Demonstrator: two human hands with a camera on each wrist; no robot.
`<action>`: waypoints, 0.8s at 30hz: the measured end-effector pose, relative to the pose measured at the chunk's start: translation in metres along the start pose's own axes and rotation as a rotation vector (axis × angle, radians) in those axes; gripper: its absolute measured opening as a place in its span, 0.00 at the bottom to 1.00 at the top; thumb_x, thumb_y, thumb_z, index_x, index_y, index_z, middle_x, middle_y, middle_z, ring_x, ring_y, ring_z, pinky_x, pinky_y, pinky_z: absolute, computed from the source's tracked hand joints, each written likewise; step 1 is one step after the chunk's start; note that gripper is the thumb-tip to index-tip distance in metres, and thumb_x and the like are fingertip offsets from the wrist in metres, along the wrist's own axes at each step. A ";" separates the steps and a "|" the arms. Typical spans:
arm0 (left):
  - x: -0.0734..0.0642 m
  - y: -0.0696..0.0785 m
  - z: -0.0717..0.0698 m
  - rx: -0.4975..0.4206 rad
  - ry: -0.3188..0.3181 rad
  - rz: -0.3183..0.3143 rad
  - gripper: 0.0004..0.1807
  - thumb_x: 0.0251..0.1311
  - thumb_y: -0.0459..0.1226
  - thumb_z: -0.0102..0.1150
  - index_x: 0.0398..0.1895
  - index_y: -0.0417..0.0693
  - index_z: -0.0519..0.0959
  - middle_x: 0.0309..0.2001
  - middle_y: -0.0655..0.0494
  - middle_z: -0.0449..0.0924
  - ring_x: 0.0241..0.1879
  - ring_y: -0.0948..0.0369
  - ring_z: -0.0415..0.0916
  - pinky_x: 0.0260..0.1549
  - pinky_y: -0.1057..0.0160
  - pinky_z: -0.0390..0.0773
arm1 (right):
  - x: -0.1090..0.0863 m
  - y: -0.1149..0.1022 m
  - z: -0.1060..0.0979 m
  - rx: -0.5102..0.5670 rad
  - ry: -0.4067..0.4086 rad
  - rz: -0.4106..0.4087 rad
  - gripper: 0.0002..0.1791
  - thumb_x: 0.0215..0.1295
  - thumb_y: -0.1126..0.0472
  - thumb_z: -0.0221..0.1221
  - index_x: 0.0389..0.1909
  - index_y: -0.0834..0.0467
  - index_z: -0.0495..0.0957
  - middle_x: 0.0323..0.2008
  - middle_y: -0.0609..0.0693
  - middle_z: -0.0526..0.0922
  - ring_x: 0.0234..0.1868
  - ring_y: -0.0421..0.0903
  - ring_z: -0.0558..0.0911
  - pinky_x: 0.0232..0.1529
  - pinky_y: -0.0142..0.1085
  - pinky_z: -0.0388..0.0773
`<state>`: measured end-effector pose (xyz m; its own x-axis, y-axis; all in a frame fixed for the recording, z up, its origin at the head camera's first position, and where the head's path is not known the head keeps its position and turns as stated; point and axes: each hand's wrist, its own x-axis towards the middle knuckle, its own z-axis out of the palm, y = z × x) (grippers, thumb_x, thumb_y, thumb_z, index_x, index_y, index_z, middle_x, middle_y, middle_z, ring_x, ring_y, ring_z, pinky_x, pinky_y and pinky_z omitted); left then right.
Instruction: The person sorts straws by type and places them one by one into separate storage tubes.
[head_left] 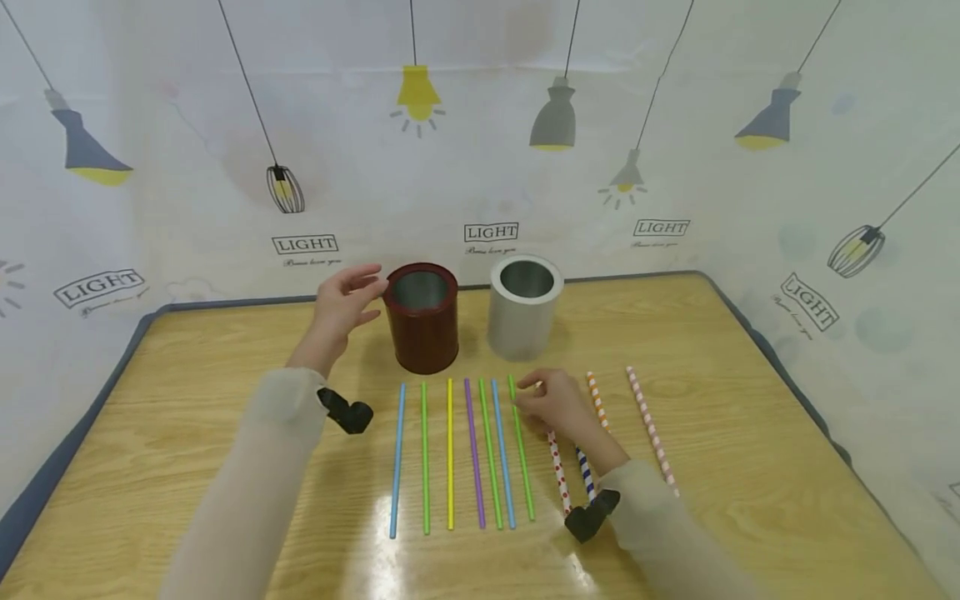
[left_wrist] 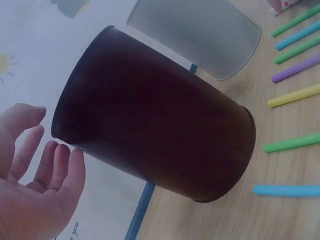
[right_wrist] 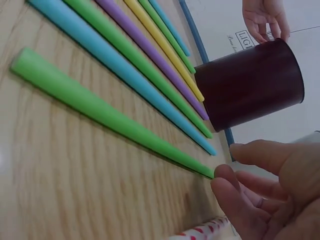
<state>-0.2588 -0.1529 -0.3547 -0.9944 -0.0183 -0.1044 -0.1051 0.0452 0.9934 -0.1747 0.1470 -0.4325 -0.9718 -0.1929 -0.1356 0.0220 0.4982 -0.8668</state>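
My left hand (head_left: 340, 310) is at the left rim of a dark red can (head_left: 424, 337), its fingers loosely bent with nothing between them. In the left wrist view the fingertips lie close to the can's rim; whether they touch it I cannot tell. My right hand (head_left: 561, 406) hovers by the far end of the rightmost green straw (head_left: 522, 454) and holds nothing. In the right wrist view its thumb and fingers are apart, near that straw's tip. Under this hand lie a red-dotted straw (head_left: 558, 473) and a blue-striped straw (head_left: 584, 471), partly hidden.
A white can (head_left: 519, 329) stands right of the red one. Left of the right hand, plain straws lie in a row: blue (head_left: 397, 462), green (head_left: 425, 458), yellow (head_left: 451, 454), purple (head_left: 475, 454) and others. Orange-striped (head_left: 596, 396) and pink-striped (head_left: 651, 425) straws lie on the right.
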 end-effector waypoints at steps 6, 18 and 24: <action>0.002 -0.004 0.006 0.015 -0.001 -0.012 0.25 0.60 0.35 0.57 0.61 0.44 0.69 0.50 0.52 0.69 0.47 0.59 0.71 0.49 0.52 0.73 | 0.004 -0.001 0.015 0.067 0.083 0.101 0.18 0.53 0.68 0.63 0.44 0.70 0.74 0.17 0.55 0.77 0.11 0.44 0.74 0.12 0.37 0.75; 0.001 -0.009 0.007 0.012 0.000 -0.025 0.22 0.61 0.36 0.57 0.60 0.46 0.72 0.46 0.55 0.69 0.47 0.60 0.73 0.49 0.53 0.72 | 0.007 -0.003 0.027 -0.138 0.122 0.085 0.19 0.51 0.69 0.64 0.44 0.70 0.75 0.12 0.50 0.75 0.10 0.40 0.72 0.10 0.32 0.73; 0.002 -0.010 0.007 0.015 -0.003 -0.033 0.23 0.61 0.37 0.57 0.60 0.47 0.71 0.46 0.54 0.69 0.47 0.59 0.72 0.49 0.54 0.73 | 0.009 -0.005 0.031 -0.266 0.144 0.060 0.19 0.50 0.69 0.64 0.44 0.71 0.76 0.09 0.48 0.71 0.06 0.37 0.67 0.08 0.29 0.69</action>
<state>-0.2602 -0.1461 -0.3655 -0.9905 -0.0169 -0.1368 -0.1376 0.0592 0.9887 -0.1761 0.1164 -0.4446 -0.9943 -0.0441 -0.0970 0.0368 0.7123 -0.7009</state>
